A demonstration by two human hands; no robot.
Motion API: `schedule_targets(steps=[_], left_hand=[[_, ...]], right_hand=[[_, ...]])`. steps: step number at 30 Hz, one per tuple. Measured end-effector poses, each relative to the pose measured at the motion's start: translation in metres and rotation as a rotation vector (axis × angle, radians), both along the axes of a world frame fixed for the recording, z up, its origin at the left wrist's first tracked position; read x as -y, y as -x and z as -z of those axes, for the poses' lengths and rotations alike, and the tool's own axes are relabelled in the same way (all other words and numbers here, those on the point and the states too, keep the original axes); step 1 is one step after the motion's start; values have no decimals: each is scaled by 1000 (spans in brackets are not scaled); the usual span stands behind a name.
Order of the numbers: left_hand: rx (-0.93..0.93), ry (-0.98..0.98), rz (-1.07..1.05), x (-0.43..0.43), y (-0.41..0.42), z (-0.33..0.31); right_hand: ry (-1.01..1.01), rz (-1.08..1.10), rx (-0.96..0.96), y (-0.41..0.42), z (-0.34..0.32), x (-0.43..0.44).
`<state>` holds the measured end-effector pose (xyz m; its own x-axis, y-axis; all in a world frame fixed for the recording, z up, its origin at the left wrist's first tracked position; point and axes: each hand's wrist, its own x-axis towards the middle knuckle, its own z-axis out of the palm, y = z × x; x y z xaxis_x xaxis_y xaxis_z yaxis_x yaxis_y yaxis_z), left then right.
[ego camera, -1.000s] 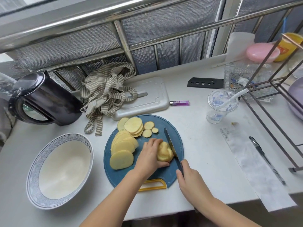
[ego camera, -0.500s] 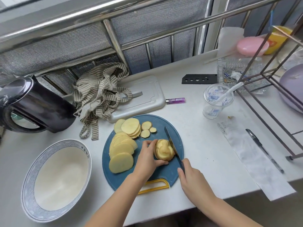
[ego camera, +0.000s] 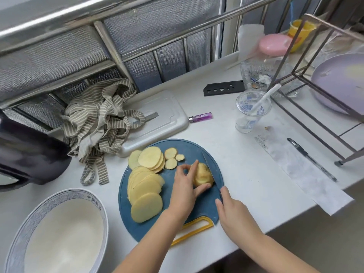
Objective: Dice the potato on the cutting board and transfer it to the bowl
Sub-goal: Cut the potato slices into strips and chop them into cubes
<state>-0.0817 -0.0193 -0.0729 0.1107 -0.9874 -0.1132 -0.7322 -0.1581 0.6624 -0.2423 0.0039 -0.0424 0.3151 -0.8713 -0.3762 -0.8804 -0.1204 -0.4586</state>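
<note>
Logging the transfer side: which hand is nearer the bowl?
Left. The left hand holds the potato piece on the cutting board, right of the bowl; the right hand grips the knife farther right.

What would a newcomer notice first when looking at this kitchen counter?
First, the round blue cutting board in the middle, with pale potato slices fanned over its left half. On it, the left hand holds the uncut potato end while the right hand grips a knife against it. A big white bowl sits empty at lower left.
</note>
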Motion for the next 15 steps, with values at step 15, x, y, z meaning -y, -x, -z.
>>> schedule_targets(steps=[15], left_hand=[[-39,47,19,28,-16,1]], right_hand=[[-59,119,145,1,2,5]])
